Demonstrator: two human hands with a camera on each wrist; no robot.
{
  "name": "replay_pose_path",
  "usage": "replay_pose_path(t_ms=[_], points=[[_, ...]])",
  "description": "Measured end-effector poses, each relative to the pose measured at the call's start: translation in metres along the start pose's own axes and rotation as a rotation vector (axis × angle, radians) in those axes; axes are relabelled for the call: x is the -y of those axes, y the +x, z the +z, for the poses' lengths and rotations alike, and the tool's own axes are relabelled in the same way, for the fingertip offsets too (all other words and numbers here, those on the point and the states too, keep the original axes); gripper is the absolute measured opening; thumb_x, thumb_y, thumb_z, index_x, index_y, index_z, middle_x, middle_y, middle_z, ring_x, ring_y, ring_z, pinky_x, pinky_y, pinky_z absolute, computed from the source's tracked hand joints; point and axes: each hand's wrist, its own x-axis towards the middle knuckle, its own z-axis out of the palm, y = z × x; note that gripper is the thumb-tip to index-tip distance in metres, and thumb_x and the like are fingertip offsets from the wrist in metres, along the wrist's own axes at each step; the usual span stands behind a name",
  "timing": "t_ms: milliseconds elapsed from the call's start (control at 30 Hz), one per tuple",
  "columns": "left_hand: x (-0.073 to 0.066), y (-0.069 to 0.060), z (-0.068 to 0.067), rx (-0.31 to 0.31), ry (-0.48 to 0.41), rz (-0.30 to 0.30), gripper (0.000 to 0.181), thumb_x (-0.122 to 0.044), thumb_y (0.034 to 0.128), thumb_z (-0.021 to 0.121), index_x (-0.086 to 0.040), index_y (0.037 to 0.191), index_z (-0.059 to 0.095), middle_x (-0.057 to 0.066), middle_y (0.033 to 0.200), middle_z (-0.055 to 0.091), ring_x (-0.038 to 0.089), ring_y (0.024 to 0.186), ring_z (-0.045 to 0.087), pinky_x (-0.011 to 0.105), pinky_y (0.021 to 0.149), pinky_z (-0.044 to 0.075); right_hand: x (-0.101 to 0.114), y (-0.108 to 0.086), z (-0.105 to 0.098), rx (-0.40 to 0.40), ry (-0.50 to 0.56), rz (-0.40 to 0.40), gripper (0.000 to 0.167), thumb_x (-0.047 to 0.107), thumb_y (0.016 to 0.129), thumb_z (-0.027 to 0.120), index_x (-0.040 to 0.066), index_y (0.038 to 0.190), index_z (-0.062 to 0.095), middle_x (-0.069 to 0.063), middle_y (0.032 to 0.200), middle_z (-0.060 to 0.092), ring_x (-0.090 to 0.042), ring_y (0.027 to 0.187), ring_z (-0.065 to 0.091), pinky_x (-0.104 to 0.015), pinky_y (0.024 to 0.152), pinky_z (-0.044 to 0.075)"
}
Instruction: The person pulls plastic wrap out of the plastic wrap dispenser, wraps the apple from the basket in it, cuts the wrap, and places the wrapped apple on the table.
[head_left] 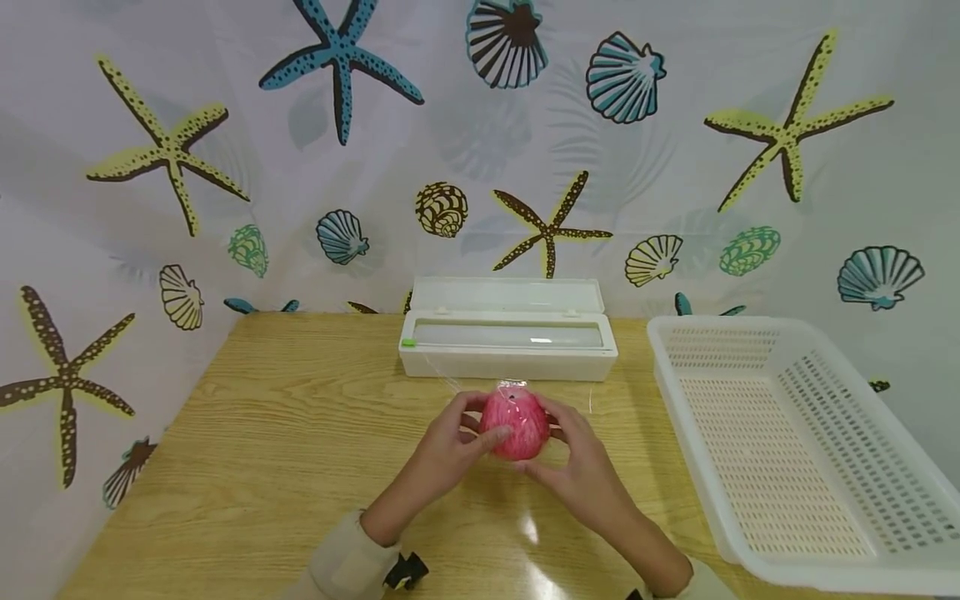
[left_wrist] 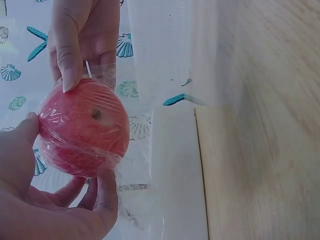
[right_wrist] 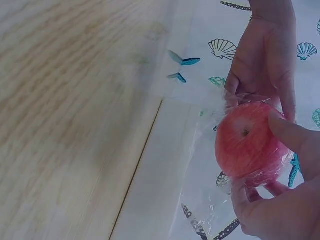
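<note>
Pale sleeves [head_left: 343, 562] lead to our left hand [head_left: 452, 442] and right hand [head_left: 581, 473], both curled around the apple [head_left: 519, 429] between them, in front of the white box [head_left: 510, 367] on the desk [head_left: 300, 417]. We judge the wrapping well along: clear film [head_left: 512, 384] already covers much of the apple, but loose edges seem left to smooth down.

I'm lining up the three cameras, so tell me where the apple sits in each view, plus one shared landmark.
Head: the apple, lower middle, slightly right of centre, between left hand and right hand.
Left wrist: apple, left half, about mid-height.
Right wrist: apple, right half, slightly below mid-height.
Shared landmark: the shell-printed backdrop.
</note>
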Motion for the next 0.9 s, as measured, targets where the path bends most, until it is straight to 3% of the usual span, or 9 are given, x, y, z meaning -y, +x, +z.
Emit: replay_pose_path(t_ms=[133, 333, 633, 867, 900], points=[[-0.002, -0.001, 0.001, 0.013, -0.021, 0.032, 0.064, -0.041, 0.0822, 0.069, -0.009, 0.131, 0.043, 0.003, 0.117, 0.052, 0.018, 0.099, 0.053, 0.031, 0.082, 0.05, -0.001, 0.0, 0.0, -0.024, 0.002, -0.018, 0.08, 0.019, 0.07, 0.083, 0.019, 0.138, 0.041, 0.002, 0.129, 0.048, -0.015, 0.108, 0.053, -0.03, 0.089, 0.048], [-0.003, -0.004, 0.001, 0.038, 0.023, 0.088, 0.077, -0.042, 0.075, 0.075, -0.015, 0.137, 0.038, -0.001, 0.123, 0.047, 0.014, 0.106, 0.049, 0.033, 0.087, 0.047, -0.005, -0.001, -0.001, -0.044, -0.012, -0.061, 0.078, 0.025, 0.072, 0.08, 0.018, 0.139, 0.041, 0.003, 0.13, 0.048, -0.012, 0.107, 0.054, -0.027, 0.088, 0.048], [-0.003, -0.005, 0.001, 0.061, 0.0, 0.161, 0.079, -0.028, 0.0719, 0.081, -0.018, 0.136, 0.036, 0.002, 0.129, 0.036, 0.014, 0.108, 0.047, 0.032, 0.093, 0.044, -0.009, -0.001, -0.007, -0.04, 0.025, -0.075, 0.079, 0.026, 0.071, 0.081, 0.017, 0.139, 0.041, 0.002, 0.128, 0.049, -0.014, 0.107, 0.054, -0.027, 0.087, 0.048], [-0.038, -0.012, -0.003, 0.064, 0.041, 0.161, 0.077, -0.011, 0.072, 0.08, -0.001, 0.135, 0.038, 0.009, 0.13, 0.046, 0.021, 0.116, 0.046, 0.037, 0.091, 0.046, -0.012, -0.003, -0.008, -0.028, 0.028, -0.096, 0.077, 0.025, 0.073, 0.08, 0.015, 0.139, 0.041, 0.0, 0.127, 0.049, -0.014, 0.106, 0.055, -0.03, 0.087, 0.049], [-0.038, -0.012, -0.003, 0.06, 0.054, 0.165, 0.077, -0.011, 0.0716, 0.081, -0.001, 0.135, 0.038, 0.009, 0.129, 0.048, 0.021, 0.116, 0.046, 0.036, 0.09, 0.046, -0.012, -0.003, -0.009, -0.023, 0.025, -0.097, 0.077, 0.026, 0.074, 0.079, 0.014, 0.139, 0.041, 0.0, 0.127, 0.049, -0.014, 0.106, 0.055, -0.029, 0.087, 0.049]])
